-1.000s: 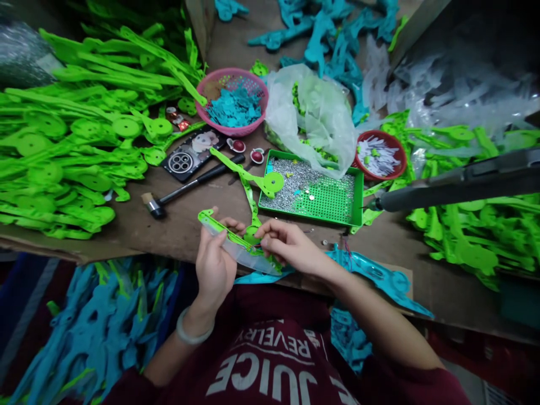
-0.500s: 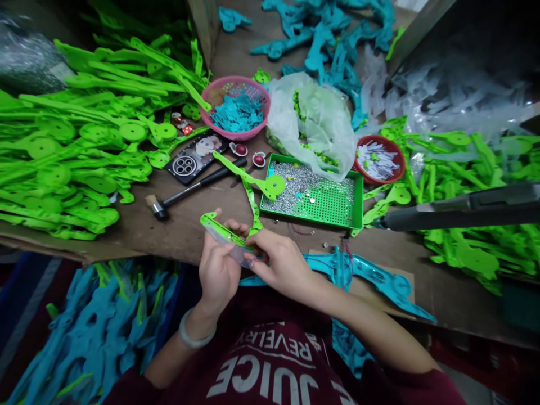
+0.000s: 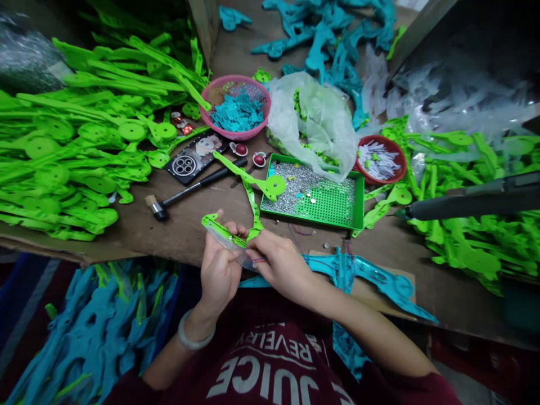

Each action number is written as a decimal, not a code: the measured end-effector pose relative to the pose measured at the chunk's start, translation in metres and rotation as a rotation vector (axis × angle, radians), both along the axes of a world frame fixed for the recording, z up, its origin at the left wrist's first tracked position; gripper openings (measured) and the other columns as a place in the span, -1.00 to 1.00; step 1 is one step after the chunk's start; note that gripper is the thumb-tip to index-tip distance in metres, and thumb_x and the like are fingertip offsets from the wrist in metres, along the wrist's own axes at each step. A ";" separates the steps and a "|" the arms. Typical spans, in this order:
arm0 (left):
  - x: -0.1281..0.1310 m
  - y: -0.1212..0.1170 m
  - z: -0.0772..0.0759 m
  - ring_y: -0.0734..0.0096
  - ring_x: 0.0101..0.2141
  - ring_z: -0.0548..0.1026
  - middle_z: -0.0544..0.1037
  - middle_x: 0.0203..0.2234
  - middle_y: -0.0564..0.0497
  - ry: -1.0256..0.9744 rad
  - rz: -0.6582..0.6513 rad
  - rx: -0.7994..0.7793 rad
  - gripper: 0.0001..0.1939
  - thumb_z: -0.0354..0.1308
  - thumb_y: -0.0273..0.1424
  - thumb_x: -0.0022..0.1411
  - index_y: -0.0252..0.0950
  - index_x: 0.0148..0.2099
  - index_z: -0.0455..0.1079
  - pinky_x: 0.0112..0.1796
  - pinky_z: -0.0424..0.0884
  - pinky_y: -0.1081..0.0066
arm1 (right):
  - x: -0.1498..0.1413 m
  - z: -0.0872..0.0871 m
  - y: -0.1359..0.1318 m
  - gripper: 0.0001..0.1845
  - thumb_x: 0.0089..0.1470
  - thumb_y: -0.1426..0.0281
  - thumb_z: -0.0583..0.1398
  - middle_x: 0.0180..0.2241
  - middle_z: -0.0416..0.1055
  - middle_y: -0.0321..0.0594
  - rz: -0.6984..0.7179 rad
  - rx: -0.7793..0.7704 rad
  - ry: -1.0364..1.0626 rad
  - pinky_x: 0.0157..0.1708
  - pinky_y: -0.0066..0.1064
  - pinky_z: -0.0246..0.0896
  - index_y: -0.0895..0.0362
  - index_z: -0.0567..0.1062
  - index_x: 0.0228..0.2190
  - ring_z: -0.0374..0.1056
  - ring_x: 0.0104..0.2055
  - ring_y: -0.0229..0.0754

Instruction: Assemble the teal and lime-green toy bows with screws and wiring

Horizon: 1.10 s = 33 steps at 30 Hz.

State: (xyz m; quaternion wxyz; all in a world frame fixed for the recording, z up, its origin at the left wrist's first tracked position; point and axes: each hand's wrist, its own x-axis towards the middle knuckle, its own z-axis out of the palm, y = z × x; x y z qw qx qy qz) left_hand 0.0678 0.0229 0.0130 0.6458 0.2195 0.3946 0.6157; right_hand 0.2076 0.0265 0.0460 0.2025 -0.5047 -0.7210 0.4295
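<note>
My left hand is closed round a long green plastic part that has a translucent strip along its near side. At the part's right end, my right hand has its fingers bent together, with a thin wire showing by the fingertips. What exactly those fingers pinch is mostly hidden. A blue plastic shell with thin wires on it lies beyond my right wrist. Just past my hands, another green arm-shaped part rests on the table.
A green tray of small metal screws stands ahead, overlapped by a green part. Nearby are a hammer, a pink basket, a plastic bag and a red bowl. A dark power screwdriver hangs at right. Green parts pile up left.
My right hand has shifted left and nearer along the green part, covering its right end. The hanging screwdriver has swung slightly right. My left hand keeps its hold.
</note>
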 end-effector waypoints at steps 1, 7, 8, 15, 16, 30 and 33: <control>0.000 0.000 0.001 0.44 -0.14 0.45 0.39 -0.25 0.07 0.002 -0.001 0.006 -0.32 0.11 -0.66 -0.03 -0.11 0.16 0.36 0.00 0.45 0.41 | 0.001 0.001 0.002 -0.89 0.28 0.46 0.10 -0.21 0.43 -0.14 -0.010 -0.020 0.010 -0.18 -0.34 0.20 0.16 0.44 -0.25 0.35 -0.16 -0.16; 0.000 0.001 -0.004 0.49 -0.17 0.47 0.41 -0.27 0.11 -0.010 -0.002 -0.024 -0.33 0.17 -0.67 -0.05 -0.09 0.12 0.39 -0.04 0.46 0.47 | 0.012 0.014 0.010 -0.80 0.27 0.29 0.15 -0.50 0.17 -0.41 0.028 -0.409 0.557 -0.47 -0.50 0.00 0.14 0.37 -0.37 0.08 -0.48 -0.37; -0.001 0.002 -0.007 0.50 -0.18 0.47 0.42 -0.27 0.11 -0.008 0.003 -0.036 -0.36 0.18 -0.66 -0.03 -0.09 0.11 0.39 -0.04 0.46 0.48 | 0.015 0.015 0.011 -0.76 0.26 0.23 0.17 -0.53 0.12 -0.45 0.031 -0.496 0.687 -0.53 -0.52 -0.05 0.13 0.36 -0.36 0.02 -0.53 -0.39; -0.016 0.014 -0.015 0.32 0.16 0.41 0.46 0.07 -0.01 0.257 0.121 -0.007 -0.46 0.23 -0.54 0.17 -0.11 0.18 0.34 0.23 0.27 0.29 | 0.036 0.007 0.022 -0.75 0.12 0.22 0.30 -0.57 0.21 -0.46 -0.337 -0.434 0.758 -0.66 -0.57 -0.01 0.13 0.42 -0.39 0.11 -0.62 -0.44; -0.018 0.014 -0.014 0.28 0.26 0.31 0.37 0.19 -0.04 0.327 0.148 0.003 -0.45 0.23 -0.52 0.21 -0.10 0.23 0.30 0.28 0.19 0.25 | 0.038 0.004 0.023 -0.76 0.10 0.23 0.30 -0.55 0.25 -0.44 -0.384 -0.421 0.738 -0.66 -0.56 0.03 0.13 0.43 -0.38 0.14 -0.62 -0.44; 0.009 0.014 0.028 0.11 0.16 0.39 0.45 0.15 -0.09 1.021 -0.277 0.732 -0.38 0.26 -0.53 0.23 -0.12 0.30 0.28 0.18 0.32 0.11 | 0.050 0.007 0.001 -0.75 0.05 0.22 0.31 -0.56 0.27 -0.42 -0.464 -0.443 0.725 -0.64 -0.58 -0.01 0.15 0.48 -0.37 0.14 -0.60 -0.44; 0.015 0.019 0.032 0.24 -0.05 0.52 0.57 -0.08 -0.04 1.019 -0.328 0.706 -0.64 0.22 -0.49 0.30 -0.15 0.13 0.45 0.00 0.44 0.26 | 0.050 0.009 -0.001 -0.75 0.04 0.22 0.32 -0.55 0.27 -0.43 -0.455 -0.421 0.753 -0.63 -0.58 0.01 0.14 0.45 -0.37 0.14 -0.60 -0.44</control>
